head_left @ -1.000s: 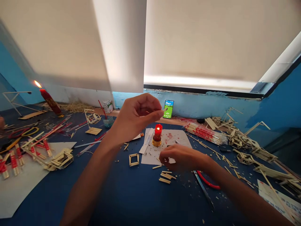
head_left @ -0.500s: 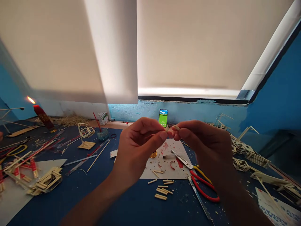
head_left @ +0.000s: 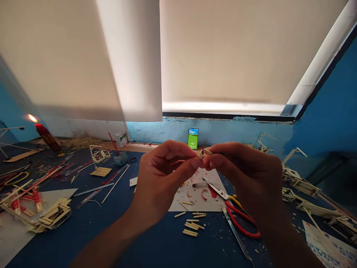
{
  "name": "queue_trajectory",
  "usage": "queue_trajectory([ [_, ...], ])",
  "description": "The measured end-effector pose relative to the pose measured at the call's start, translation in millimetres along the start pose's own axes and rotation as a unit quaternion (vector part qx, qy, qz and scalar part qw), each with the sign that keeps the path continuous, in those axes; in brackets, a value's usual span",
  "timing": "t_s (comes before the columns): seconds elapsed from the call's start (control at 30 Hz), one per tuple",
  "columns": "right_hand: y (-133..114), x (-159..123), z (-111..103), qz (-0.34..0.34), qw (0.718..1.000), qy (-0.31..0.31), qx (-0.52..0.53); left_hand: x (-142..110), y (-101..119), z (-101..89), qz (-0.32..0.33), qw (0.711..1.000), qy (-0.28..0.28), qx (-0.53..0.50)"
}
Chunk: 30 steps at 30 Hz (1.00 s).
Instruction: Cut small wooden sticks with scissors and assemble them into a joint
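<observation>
Two short pale stick pieces (head_left: 205,152) are pinched end to end between both hands, raised above the white paper sheet (head_left: 200,199) that lies on the blue counter (head_left: 145,242). The left hand (head_left: 163,178) is closed narrowly, thumb and forefinger gripping one piece; the right hand (head_left: 245,175) is closed the same way on the other piece, its fingertips meeting the left hand's.

On the sheet, under the hands, lie small metal cutters with red and yellow handles (head_left: 237,212), red specks and a few cut stick lengths. Just off the sheet's near edge is a cluster of cut sticks (head_left: 192,225), and beside the cutters, a metal ruler (head_left: 237,236). Beyond the sheet, against the blue wall, a phone (head_left: 193,138) stands upright with a green screen; its writing is too small to read. To the sheet's left are a small stick grid (head_left: 102,171), a cup with a red stick in it (head_left: 119,158), and a small white and green box (head_left: 122,139) whose print cannot be read. Far left of the sheet, a red candle (head_left: 46,136) burns, tilted, and a stick frame (head_left: 52,216) rests on another white sheet. To the sheet's right are heaps of stick frames (head_left: 298,182), and at the near right corner a paper with red lettering (head_left: 326,245), cut off and illegible.
</observation>
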State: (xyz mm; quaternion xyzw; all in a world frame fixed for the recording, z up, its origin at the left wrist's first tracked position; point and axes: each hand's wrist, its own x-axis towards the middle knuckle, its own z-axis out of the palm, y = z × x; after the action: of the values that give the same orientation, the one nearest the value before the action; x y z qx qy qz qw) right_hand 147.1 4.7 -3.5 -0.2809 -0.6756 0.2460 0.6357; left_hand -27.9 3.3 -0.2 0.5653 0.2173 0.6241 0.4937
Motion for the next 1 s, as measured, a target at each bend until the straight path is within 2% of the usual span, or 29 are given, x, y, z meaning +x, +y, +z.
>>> queue_trajectory([
  [0.4, -0.2, 2.5, -2.1, -0.016, 0.999, -0.032, -0.008, 2.2, -2.5, -1.4, 0.024, 1.0, -0.013, 0.004],
  [0.7, -5.6, 5.6, -0.2, -0.008, 0.999, -0.033, -0.006, -0.1, -2.3, 1.0, 0.047, 0.996, 0.037, 0.068],
  [1.0, -4.9, 4.5, 0.0, 0.013, 1.0, -0.017, -0.022, 1.3, -3.6, 1.2, 0.057, 0.993, 0.049, 0.092],
])
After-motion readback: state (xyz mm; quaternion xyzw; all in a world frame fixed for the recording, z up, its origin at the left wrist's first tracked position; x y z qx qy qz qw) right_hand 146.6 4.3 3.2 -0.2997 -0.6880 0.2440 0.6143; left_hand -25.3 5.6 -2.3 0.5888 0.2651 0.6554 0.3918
